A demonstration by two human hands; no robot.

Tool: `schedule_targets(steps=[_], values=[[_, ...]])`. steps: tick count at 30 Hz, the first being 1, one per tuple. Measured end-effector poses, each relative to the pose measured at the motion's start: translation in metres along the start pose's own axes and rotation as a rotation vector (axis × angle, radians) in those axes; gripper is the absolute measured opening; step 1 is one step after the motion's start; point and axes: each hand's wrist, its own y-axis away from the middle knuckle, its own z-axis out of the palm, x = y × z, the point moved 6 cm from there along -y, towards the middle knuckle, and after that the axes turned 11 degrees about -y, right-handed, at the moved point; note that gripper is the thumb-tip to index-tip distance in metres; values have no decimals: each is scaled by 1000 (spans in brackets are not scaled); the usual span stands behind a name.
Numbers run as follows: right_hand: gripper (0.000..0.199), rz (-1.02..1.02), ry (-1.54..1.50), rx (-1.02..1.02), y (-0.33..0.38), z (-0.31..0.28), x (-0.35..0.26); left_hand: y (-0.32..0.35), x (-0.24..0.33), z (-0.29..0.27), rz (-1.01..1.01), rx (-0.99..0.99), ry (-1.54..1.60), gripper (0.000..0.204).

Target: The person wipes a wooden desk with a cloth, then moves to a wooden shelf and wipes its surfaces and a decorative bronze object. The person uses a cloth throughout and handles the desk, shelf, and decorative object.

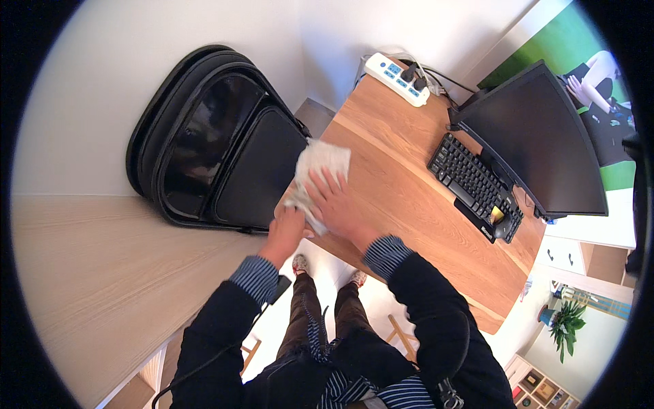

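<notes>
A whitish cloth (pixel 323 157) lies crumpled over the left corner of the wooden desk (pixel 402 184). My right hand (pixel 335 206) rests flat on it, fingers spread and pressing it to the desktop. Just left of that, at the desk's edge, my left hand (pixel 285 233) is closed with its fingers bent around the lower end of the cloth. Part of the cloth is hidden under both hands.
Beyond the desk's left edge stands a black padded case (pixel 221 146) against the wall. A white power strip (pixel 397 80) with plugs sits at the far corner. On the right are a black keyboard (pixel 470 177), a mouse (pixel 507 225) and a monitor (pixel 538 136).
</notes>
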Motion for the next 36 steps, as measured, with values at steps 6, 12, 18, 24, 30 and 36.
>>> schedule_targets(steps=[6, 12, 18, 24, 30, 36], values=[[77, 97, 87, -324, 100, -33, 45, 128, -13, 49, -33, -116, 218, 30], [69, 427, 235, 124, -9, -35, 100, 198, -52, 85, -186, -138, 181, 29], [73, 110, 30, 96, -22, 26, -37, 193, -48, 93, -165, -115, 206, 27], [68, 292, 61, -100, 157, 2, -26, 192, -46, 93, -156, -151, 244, 28], [71, 783, 246, -9, 285, -47, 32, 201, -62, 103, -149, -140, 230, 26], [81, 516, -17, 84, 88, 29, -3, 187, -55, 101, -147, -87, 281, 27]])
